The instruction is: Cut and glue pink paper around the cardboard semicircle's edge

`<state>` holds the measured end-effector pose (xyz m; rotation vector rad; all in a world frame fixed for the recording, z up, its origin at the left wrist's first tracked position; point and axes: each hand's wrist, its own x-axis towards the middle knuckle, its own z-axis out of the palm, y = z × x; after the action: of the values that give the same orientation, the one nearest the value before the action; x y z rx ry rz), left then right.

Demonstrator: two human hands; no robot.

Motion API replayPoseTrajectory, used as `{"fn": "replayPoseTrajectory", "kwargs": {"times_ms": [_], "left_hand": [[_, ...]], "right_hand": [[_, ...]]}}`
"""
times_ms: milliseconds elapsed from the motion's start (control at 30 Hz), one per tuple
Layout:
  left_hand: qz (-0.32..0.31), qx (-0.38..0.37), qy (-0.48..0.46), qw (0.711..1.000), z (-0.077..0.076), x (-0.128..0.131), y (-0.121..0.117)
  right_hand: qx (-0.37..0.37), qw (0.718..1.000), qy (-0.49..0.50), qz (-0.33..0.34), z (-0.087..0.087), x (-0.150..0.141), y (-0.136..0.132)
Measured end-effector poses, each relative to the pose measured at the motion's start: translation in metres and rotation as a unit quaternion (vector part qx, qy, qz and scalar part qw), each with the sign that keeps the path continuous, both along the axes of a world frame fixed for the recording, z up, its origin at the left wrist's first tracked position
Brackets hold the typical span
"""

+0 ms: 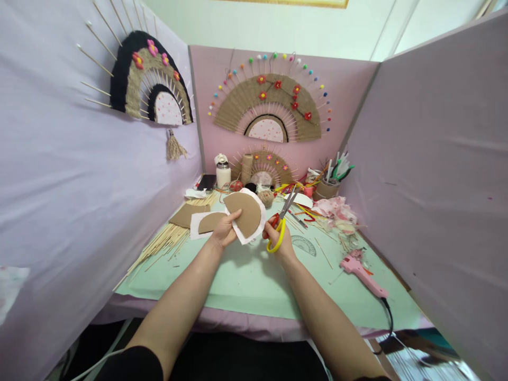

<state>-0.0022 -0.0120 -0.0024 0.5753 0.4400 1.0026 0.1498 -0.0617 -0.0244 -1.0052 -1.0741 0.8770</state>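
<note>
My left hand (227,231) grips a half-round piece of brown cardboard (246,209) by its straight edge, thumb on top. White fabric (262,221) lies behind the cardboard and sticks out as a margin round its curve. In my right hand (277,236) is a pair of scissors (282,219) with red and yellow handles, the blades pointing up and away from me. My right fingertips are close to the fabric's right edge; whether they touch it I cannot tell. Under my left hand, another cardboard half-round (210,223) rests on a white piece on the table.
Bamboo sticks (159,246) and a cardboard sheet (189,216) lie at left. A protractor (304,245) and pink glue gun (363,275) are at right. Behind stand a white bottle (223,174), twine ball (266,199) and tool holder (326,189). Decorated fans (273,100) hang on the partitions.
</note>
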Motion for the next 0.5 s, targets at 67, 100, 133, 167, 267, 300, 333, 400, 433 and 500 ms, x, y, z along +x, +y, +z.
{"fn": "replayPoseTrajectory", "kwargs": {"times_ms": [67,100,133,167,267,300,333,400,433,500], "left_hand": [[-0.009,0.006,0.004,1.0,-0.0006,0.0019,-0.0009],[-0.013,0.013,0.004,1.0,-0.0011,0.003,-0.0013],[-0.017,0.02,0.005,1.0,-0.0018,0.004,-0.0017],[-0.017,0.026,0.005,0.999,-0.0025,0.005,-0.002],[-0.009,0.044,0.013,0.999,-0.0041,0.007,-0.003],[-0.006,0.049,0.016,0.999,-0.0043,0.0075,-0.0033],[-0.003,0.055,0.018,0.998,-0.0046,0.0079,-0.0036],[0.003,0.066,0.02,0.998,-0.0049,0.0086,-0.0041],[0.006,0.071,0.02,0.997,-0.0052,0.0089,-0.0044],[0.008,0.078,0.023,0.997,-0.0059,0.0093,-0.0046]], "right_hand": [[0.004,1.0,-0.005,0.016,0.0003,-0.0006,-0.0003],[0.006,1.0,-0.005,0.02,0.0005,-0.0009,-0.0006],[0.007,1.0,-0.004,0.02,0.0008,-0.0011,-0.0009],[0.007,1.0,-0.002,0.02,0.0012,-0.0013,-0.0011],[0.007,1.0,-0.005,0.018,0.0022,-0.001,-0.0016],[0.005,1.0,-0.008,0.016,0.0025,-0.0006,-0.0016],[0.002,1.0,-0.013,0.012,0.0027,-0.0002,-0.0015],[-0.007,1.0,-0.024,-0.001,0.0029,0.0006,-0.001],[-0.01,0.999,-0.03,-0.007,0.0028,0.0009,-0.0006],[-0.013,0.999,-0.035,-0.016,0.002,0.0014,0.0004]]}}
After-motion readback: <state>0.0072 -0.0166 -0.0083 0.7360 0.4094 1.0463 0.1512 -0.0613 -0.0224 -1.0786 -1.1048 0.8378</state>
